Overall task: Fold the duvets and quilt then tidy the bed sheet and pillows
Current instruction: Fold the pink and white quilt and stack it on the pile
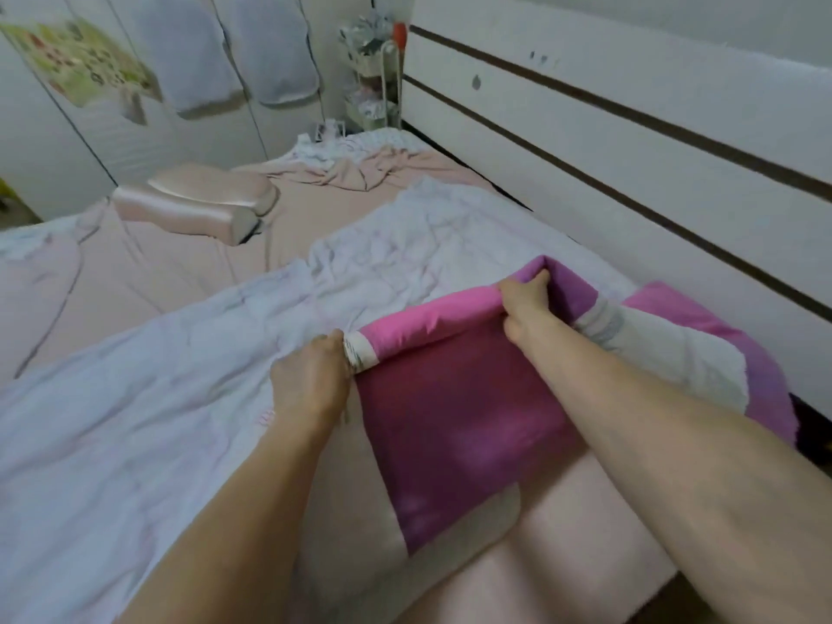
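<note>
A bright pink quilt (454,425) with a white underside lies on the bed in front of me, its far edge rolled over. My left hand (310,376) grips the left end of that rolled edge, where the white lining shows. My right hand (524,299) grips the right end of the roll. A pale white duvet (189,353) is spread crumpled across the bed to the left and behind the quilt. The pink bed sheet (189,263) covers the mattress. A satin pink contour pillow (198,204) rests further back on the left.
A white headboard (630,141) with dark stripes runs along the right. More pink and white bedding (693,349) is bunched by it. A crumpled pink cloth (360,168) lies at the far end. White wardrobe doors (135,83) and a small shelf rack (373,74) stand behind.
</note>
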A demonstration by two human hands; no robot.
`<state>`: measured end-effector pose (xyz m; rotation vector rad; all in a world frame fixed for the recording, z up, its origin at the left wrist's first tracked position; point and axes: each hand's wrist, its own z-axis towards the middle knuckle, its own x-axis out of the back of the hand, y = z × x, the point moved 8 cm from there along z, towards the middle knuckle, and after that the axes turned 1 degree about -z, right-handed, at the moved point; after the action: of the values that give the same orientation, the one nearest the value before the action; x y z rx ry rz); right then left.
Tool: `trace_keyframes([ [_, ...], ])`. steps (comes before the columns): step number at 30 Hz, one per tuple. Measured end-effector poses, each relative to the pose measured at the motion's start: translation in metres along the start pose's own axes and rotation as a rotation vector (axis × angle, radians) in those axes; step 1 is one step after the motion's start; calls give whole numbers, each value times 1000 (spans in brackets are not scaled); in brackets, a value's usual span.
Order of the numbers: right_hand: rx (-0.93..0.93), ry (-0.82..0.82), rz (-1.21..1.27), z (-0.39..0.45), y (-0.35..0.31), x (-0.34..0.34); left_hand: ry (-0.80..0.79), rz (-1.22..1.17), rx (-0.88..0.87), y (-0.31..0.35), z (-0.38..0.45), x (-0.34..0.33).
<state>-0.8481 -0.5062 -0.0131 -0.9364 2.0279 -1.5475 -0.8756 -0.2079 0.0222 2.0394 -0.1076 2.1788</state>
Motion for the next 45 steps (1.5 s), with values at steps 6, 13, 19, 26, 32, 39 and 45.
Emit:
trace_keyframes([
  [6, 87, -241, 6, 52, -23, -147, 75, 70, 200, -60, 84, 1],
  [13, 268, -498, -53, 89, -77, -316, 173, 176, 412, -143, 184, 26],
  [19, 267, -928, -445, 87, 25, -428, -18, 327, 497, -169, 240, -73],
  [26, 568, -1129, -1001, 65, 176, -402, -223, 234, 297, -115, 248, -169],
  [32, 961, -794, -1625, 125, 152, -285, -399, 39, 205, -58, 231, -208],
  [39, 672, -458, -1874, 238, 100, -131, -397, -83, 46, 79, 241, -197],
  [45, 796, -447, -1932, 309, 107, -94, -458, -1009, 574, 201, 273, -248],
])
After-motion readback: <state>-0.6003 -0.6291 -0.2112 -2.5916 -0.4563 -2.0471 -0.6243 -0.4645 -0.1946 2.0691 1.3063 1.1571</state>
